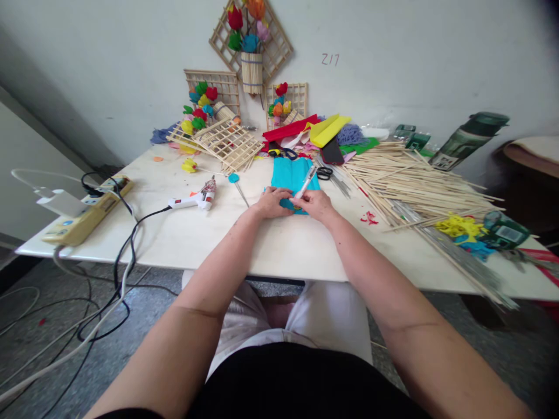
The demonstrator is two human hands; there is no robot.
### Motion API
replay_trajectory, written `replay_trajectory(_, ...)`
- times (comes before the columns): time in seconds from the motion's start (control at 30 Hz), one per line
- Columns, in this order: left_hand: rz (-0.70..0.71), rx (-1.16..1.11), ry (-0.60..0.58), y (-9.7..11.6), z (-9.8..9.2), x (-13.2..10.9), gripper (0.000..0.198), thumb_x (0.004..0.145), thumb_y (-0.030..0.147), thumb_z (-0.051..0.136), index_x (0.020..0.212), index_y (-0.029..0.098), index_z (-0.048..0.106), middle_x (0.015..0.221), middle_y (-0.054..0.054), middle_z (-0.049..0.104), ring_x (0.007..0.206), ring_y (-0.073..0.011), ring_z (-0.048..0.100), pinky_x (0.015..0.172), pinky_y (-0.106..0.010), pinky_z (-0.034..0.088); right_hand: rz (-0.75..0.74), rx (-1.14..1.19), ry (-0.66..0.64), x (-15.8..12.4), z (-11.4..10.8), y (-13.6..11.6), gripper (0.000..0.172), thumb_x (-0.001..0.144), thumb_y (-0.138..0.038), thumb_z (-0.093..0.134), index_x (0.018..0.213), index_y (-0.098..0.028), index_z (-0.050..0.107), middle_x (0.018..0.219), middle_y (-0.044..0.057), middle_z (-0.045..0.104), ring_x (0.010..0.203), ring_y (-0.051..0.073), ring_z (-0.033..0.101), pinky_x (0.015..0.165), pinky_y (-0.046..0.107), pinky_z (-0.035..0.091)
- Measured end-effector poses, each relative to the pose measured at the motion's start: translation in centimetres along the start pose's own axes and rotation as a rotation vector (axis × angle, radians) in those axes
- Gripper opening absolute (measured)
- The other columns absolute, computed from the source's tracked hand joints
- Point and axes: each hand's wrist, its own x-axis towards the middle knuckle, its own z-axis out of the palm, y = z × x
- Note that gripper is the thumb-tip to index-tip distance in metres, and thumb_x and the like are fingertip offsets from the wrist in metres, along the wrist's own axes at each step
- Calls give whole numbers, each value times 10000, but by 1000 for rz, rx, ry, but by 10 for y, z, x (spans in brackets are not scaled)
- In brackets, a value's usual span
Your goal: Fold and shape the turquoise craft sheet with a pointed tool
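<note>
A bright blue sheet (286, 171), likely crepe paper or felt, lies on the table in front of me. My left hand (276, 202) rests on its lower left part, fingers laid over the sheet. In my right hand (318, 205) is a slim white pen (307, 180), tilted up and away, with its lower end at the sheet close to my left fingertips. A small yellowish spot shows under the right fingers, too small to name. Left of the sheet lies a blue disc (234, 178) with thin wires. Black-handled scissors (324, 173) sit just right of the sheet.
A glue gun (196, 199) lies at left, its cord running to a power strip (87, 212). Many wooden sticks (419, 186) and a bottle (469, 139) stand at right. Coloured sheets (329, 130), a phone (332, 152) and stick lattices with flowers (229, 142) are at the back.
</note>
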Motion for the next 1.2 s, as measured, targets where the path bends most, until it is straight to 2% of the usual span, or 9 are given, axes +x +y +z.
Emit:
replay_trajectory(0.37, 10, -3, 6, -3, 2, 1, 535, 642, 461, 641, 1154, 321, 580, 1351, 54, 476, 1254, -277, 338, 1064, -406, 266, -8, 56, -5, 0, 0, 2, 311, 726, -493, 611, 784, -201, 702, 626, 5, 675, 619, 137, 613, 547, 205, 440)
replay_trajectory(0.67, 25, 10, 0, -2, 1, 1, 493, 646, 467, 637, 1116, 323, 604, 1357, 66, 468, 1250, -282, 342, 1062, -407, 267, 27, 151, -6, 3, 5, 8, 350, 766, -518, 557, 863, -207, 683, 677, 4, 692, 572, 132, 625, 574, 236, 481)
replay_trajectory(0.93, -3, 8, -11, -1, 0, 1, 509, 641, 457, 643, 1132, 333, 590, 1363, 76, 458, 1259, -278, 328, 1071, -404, 256, -11, 99, 24, 2, 4, 6, 323, 752, -505, 581, 836, -215, 699, 657, 11, 683, 655, 160, 632, 586, 243, 473)
replay_trajectory(1.2, -9, 5, -13, 1, -1, 0, 540, 645, 458, 647, 1160, 312, 578, 1362, 61, 461, 1261, -280, 325, 1073, -399, 255, -7, 9, 6, 1, 1, 1, 340, 747, -530, 562, 835, -231, 700, 649, -1, 673, 641, 145, 618, 554, 221, 425)
